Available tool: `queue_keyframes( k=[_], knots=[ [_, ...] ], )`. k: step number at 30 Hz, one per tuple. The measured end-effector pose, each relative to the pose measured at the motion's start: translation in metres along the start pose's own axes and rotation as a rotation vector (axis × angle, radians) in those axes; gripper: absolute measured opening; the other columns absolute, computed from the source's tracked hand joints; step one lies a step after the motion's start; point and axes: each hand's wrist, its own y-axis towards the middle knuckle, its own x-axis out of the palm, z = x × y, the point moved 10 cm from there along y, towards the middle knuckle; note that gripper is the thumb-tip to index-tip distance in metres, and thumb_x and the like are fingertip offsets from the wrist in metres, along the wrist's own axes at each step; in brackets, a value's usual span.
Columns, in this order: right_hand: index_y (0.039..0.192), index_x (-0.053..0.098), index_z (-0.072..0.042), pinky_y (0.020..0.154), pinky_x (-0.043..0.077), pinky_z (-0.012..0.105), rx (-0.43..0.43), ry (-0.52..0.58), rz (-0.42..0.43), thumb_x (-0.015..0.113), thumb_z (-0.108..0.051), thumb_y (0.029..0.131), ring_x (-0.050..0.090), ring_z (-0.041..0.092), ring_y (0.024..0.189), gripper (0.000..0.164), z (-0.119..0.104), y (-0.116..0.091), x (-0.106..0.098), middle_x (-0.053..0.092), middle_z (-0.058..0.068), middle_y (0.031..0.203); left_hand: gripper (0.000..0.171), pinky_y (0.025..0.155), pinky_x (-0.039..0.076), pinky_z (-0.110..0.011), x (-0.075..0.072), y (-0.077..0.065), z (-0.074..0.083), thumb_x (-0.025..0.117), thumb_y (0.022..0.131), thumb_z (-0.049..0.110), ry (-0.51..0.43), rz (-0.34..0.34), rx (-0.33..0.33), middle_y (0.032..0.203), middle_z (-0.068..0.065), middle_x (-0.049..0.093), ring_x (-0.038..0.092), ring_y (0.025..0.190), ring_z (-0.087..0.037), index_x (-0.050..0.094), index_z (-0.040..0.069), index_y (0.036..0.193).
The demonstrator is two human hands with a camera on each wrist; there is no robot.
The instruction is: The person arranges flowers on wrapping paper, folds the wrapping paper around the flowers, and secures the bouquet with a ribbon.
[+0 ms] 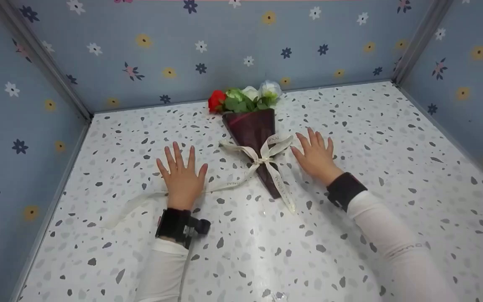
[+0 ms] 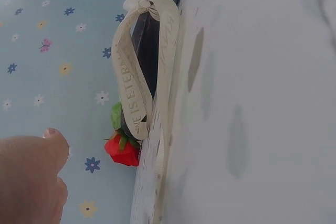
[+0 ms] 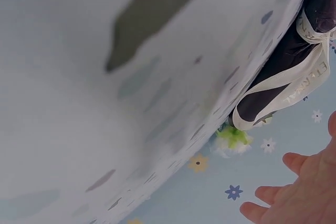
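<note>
A bouquet in dark maroon wrapping [image 1: 252, 128] lies on the speckled table, its flower heads toward the back wall. Red, green and white blooms [image 1: 250, 93] show at its top. Around its narrow part a cream printed ribbon [image 1: 262, 160] is tied in a bow, and one long tail trails left beneath or behind the left wrist. To the left of the bouquet is my left hand [image 1: 183, 180], fingers straight and spread, holding nothing. My right hand [image 1: 318, 157] lies to its right with fingers spread, close to a bow loop and apart from the wrapping.
Blue flower-patterned panels [image 1: 233, 46] stand at the back and both sides of the white speckled table [image 1: 241, 251]. Each wrist wears a black band [image 1: 345, 189]; the left one carries a small protruding part. A small clear scrap [image 1: 280, 297] lies at the front edge.
</note>
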Motion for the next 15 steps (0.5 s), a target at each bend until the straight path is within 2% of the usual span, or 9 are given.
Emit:
queue_keyframes(
  k=[9,15],
  knots=[
    [0.15,0.025,-0.011,0.107,-0.004,0.061,0.011,-0.003,0.009,0.03,-0.045,0.101,0.006,0.042,0.141,0.059,0.002,-0.0009,-0.0028,0.007,0.019,0.156,0.065,0.104,-0.02,-0.057,0.0019,0.0041,0.0031,0.023,0.099,0.055,0.018,-0.027,0.01,0.155,-0.019,-0.016,-0.02,0.139,-0.038,0.009,0.021,0.153],
    [0.149,0.025,-0.011,0.107,-0.004,0.062,0.002,-0.001,0.006,0.031,-0.045,0.101,0.006,0.042,0.141,0.059,-0.0004,-0.0015,-0.0024,0.007,0.019,0.156,0.064,0.106,-0.016,-0.058,-0.0001,0.0009,0.0017,0.025,0.099,0.053,0.014,-0.015,0.006,0.155,-0.02,-0.014,-0.017,0.14,-0.04,0.011,0.019,0.153]
  ],
)
